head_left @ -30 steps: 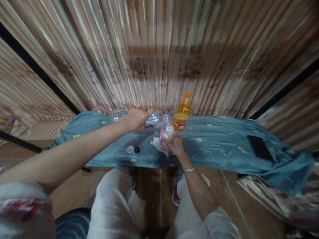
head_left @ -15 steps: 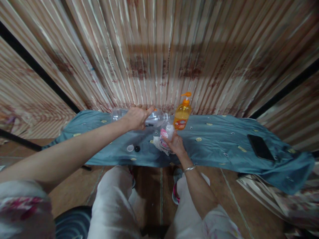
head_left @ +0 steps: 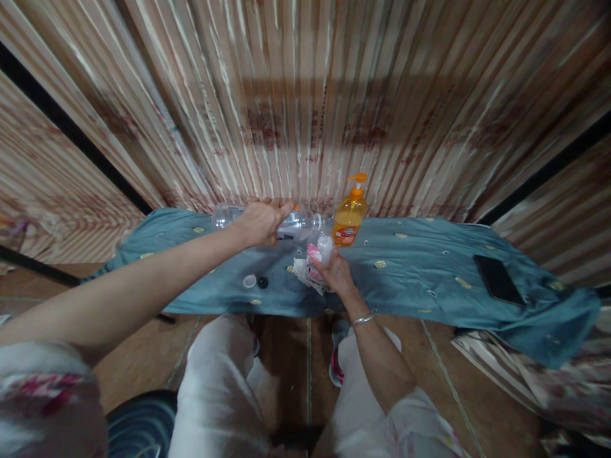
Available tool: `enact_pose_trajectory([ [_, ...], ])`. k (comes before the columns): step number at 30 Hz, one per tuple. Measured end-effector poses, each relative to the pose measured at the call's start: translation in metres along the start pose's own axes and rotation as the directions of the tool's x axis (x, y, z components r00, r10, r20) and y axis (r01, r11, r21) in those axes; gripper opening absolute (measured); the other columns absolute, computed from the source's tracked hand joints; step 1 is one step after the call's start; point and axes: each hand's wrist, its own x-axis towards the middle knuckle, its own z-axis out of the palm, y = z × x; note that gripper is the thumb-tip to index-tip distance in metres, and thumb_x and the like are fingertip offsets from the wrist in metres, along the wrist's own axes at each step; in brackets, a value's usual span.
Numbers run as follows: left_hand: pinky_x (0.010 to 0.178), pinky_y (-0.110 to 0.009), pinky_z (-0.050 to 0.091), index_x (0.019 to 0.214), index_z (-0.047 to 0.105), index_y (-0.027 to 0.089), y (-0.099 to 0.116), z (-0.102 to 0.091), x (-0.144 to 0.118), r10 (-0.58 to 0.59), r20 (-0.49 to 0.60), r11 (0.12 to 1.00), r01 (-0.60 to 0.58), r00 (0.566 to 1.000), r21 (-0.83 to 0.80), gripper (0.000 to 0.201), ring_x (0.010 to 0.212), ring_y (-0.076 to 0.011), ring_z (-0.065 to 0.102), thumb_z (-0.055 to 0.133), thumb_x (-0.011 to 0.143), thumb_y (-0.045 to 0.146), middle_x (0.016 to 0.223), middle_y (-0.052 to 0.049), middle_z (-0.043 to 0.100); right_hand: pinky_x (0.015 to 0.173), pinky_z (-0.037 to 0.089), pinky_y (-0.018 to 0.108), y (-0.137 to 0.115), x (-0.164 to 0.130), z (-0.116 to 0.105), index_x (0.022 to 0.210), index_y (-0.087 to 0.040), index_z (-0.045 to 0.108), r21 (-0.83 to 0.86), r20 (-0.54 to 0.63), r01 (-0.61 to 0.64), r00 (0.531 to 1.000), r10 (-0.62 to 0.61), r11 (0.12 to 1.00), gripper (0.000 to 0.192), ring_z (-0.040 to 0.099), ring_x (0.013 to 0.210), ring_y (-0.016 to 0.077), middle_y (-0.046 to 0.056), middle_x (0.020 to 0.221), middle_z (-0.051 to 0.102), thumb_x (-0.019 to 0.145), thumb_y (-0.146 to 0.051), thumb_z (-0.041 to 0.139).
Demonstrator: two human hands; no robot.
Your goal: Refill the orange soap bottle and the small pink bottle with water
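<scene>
**Two hands, bottle and cloth on tabletop**

Left hand [head_left: 260, 221]: closed over a clear bottle [head_left: 298, 224], held on its side above the tabletop [head_left: 410, 267].
Right hand [head_left: 337, 272]: gripping a white-pink cloth [head_left: 315, 261], just below the bottle's mouth.
Soap dispenser [head_left: 349, 213]: upright, just beyond the right hand.
Two caps [head_left: 255, 281]: below the left hand.
Phone [head_left: 499, 280]: far right of the right hand.

I saw a clear glossy plastic bottle [head_left: 296, 222], a soft matt teal cloth [head_left: 410, 267], and a glossy orange plastic dispenser [head_left: 349, 219].

The label on the orange pump bottle [head_left: 349, 219] is too small to read.
</scene>
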Motion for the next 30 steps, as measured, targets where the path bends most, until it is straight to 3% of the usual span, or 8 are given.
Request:
enact_pose_trajectory([
  [21,0.095,-0.036,0.046,0.153,0.029,0.019,-0.001,0.0015,0.0011,0.0,-0.01,0.999,0.001,1.0,0.032,0.091,0.122,-0.0327,0.061,0.077,0.078,0.036,0.132,-0.018,0.063,0.089,0.055,0.037,0.0001,-0.0001,0.0012,0.136,-0.011,0.049,-0.005,-0.002,-0.017,1.0,0.017,1.0,0.063,0.073,0.108,0.0312,0.017,0.113,0.075,0.089,-0.049,0.067],
  [30,0.095,-0.037,0.046,0.153,0.028,0.016,0.0007,-0.0027,-0.0004,0.006,0.002,0.999,-0.006,1.0,0.044,0.089,0.122,-0.0339,0.062,0.074,0.079,0.034,0.133,-0.02,0.062,0.094,0.054,0.04,-0.0012,-0.0012,0.0022,0.152,-0.003,0.031,-0.005,-0.009,0.0,1.0,0.0,1.0,0.084,0.071,0.113,0.034,0.025,0.125,0.071,0.09,-0.048,0.065],
])
